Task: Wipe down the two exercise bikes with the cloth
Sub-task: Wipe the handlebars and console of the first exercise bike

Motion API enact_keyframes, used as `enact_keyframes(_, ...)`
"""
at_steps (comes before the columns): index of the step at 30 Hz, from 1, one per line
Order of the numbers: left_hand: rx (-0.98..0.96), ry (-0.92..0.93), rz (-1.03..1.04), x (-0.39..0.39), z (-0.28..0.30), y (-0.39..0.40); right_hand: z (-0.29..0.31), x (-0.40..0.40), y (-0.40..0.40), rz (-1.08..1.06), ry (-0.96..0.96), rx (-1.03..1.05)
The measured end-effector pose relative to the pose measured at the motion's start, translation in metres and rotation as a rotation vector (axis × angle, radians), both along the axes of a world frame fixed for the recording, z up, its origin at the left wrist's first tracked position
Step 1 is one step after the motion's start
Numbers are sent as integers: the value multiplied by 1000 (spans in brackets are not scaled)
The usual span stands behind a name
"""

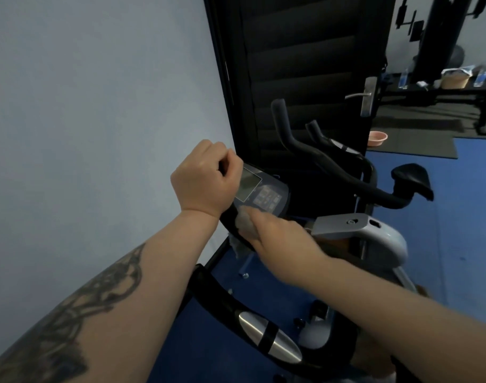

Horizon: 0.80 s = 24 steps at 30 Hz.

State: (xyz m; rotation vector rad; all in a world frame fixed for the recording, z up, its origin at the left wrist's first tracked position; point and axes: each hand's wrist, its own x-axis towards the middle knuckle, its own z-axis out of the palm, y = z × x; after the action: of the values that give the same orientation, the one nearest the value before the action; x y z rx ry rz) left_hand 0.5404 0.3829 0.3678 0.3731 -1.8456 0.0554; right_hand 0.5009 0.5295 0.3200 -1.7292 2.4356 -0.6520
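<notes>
The near exercise bike has a console [259,192] with a small screen and buttons, a black handlebar [230,302] with a silver pulse sensor, and a grey body [374,233]. My left hand [206,179] grips the upper handlebar beside the console, fingers curled round it. My right hand [275,230] holds a pale cloth [244,225] wrapped on the handlebar just below the console; the hand is blurred. A second bike [346,172] with black handlebars and a black saddle [413,179] stands behind it.
A pale wall [98,106] fills the left. A dark door [305,64] with a metal handle [359,95] stands behind the bikes. The floor is blue mat [462,217]. A pink basin [377,138], a bench with bottles and a weight machine lie at the back right.
</notes>
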Motion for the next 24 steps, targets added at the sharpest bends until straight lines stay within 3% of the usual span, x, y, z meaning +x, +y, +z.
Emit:
enact_keyframes(1, 0, -1, -4, 0, -1, 0, 0, -6, 10, -2, 17, 52)
enact_keyframes(4, -3, 3, -5, -1, -2, -2, 19, -30, 11, 6, -195, 155)
enact_keyframes(6, -4, 3, -6, -1, 0, -2, 27, -20, -11, 37, -249, 91)
enact_keyframes(11, -14, 5, -16, 0, 1, -1, 1, -3, 13, -27, -1, 22)
enact_keyframes(14, -7, 12, -6, -1, -1, -1, 15, -25, 20, -17, -109, 67)
enact_keyframes(16, 8, 11, 4, -1, 0, -1, 20, -16, 0, 16, -128, -17)
enact_keyframes(21, 8, 3, -8, 0, -1, -1, -17, -6, 12, -3, 292, 19)
enact_keyframes(24, 18, 9, 3, -1, -1, 0, -4, -30, 22, -34, 191, 78)
